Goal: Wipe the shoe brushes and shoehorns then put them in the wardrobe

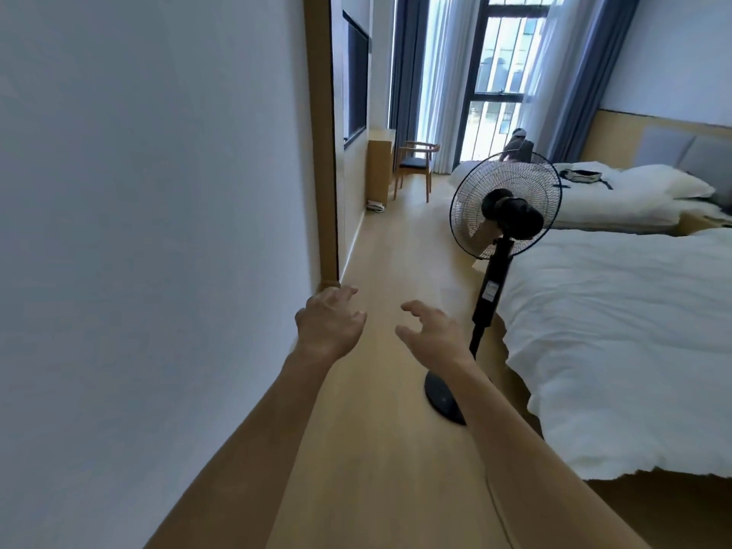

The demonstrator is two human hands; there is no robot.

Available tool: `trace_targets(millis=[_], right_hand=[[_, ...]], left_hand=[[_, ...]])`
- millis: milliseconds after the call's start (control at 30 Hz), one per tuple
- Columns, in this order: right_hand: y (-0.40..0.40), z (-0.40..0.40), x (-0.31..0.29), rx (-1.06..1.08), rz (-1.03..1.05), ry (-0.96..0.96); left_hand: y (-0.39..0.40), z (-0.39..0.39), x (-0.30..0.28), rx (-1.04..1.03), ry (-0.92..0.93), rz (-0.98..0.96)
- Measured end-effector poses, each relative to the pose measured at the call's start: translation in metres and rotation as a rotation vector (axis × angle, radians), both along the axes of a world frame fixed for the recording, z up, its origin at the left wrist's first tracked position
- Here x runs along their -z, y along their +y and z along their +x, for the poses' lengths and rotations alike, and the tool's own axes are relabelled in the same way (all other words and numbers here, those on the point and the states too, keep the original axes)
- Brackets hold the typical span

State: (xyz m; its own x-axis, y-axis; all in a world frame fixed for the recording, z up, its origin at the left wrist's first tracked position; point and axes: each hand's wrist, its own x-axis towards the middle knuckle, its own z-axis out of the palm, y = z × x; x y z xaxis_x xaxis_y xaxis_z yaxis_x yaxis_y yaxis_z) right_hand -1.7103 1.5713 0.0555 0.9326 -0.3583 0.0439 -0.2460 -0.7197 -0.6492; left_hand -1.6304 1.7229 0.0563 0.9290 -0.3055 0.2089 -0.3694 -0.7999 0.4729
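Observation:
No shoe brush, shoehorn or wardrobe shows in the head view. My left hand is stretched out in front of me over the wooden floor, close to the wall corner, fingers loosely spread and holding nothing. My right hand is out beside it, a little to the right, fingers relaxed and slightly bent, also holding nothing. The two hands are apart and touch nothing.
A white wall with a wooden corner trim runs along my left. A black standing fan stands at the right by a white bed. Farther back are a second bed, a wooden chair, a desk and a tall window.

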Motion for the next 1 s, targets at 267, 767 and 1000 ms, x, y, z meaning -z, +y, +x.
trace_targets(millis=[267,767,1000], right_hand=[[-0.025,0.134,-0.005,0.128,0.027,0.038],[-0.121,0.379,0.029,0.099,0.048,0.016],[-0.202,0.524,0.016,0.035,0.09,0.039]], left_hand=[[-0.029,0.159,-0.01,0.095,-0.009,0.0],[-0.12,0.383,0.016,0.11,0.024,0.023],[-0.199,0.516,0.001,0.046,0.022,0.073]])
